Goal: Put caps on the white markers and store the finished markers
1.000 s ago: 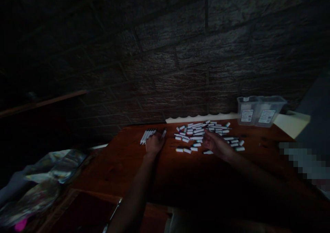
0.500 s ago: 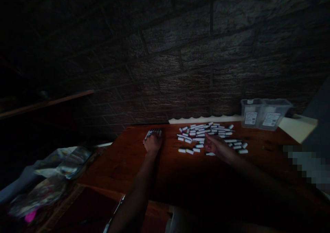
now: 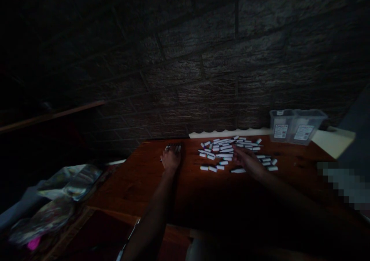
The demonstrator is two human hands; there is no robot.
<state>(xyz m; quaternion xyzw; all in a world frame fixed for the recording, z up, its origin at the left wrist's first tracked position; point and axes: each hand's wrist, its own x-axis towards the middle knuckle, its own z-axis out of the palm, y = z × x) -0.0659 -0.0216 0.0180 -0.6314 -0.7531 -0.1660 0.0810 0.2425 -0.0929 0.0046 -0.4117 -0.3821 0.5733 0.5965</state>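
Observation:
My left hand (image 3: 170,159) lies curled over a neat row of white markers (image 3: 175,148) on the left part of the wooden table. Its fingers rest around the row, and the dark far ends of the markers stick out past the knuckles. On the right, my right hand (image 3: 246,161) is at a loose pile of white markers (image 3: 227,150) with coloured end bands. Its fingers look drawn together at the pile; dim light hides what is between them. A single marker (image 3: 238,171) lies just below this hand.
Two clear plastic boxes (image 3: 302,132) with labels stand at the table's back right, beside a pale board (image 3: 335,142). A wavy white strip (image 3: 228,133) runs along the stone wall (image 3: 185,76). Crumpled plastic bags (image 3: 69,182) lie left of the table (image 3: 124,188).
My right hand has shifted slightly right, its fingertips now pointing into the pile; more of the single marker below it shows. My left hand stays over the row, moved only slightly.

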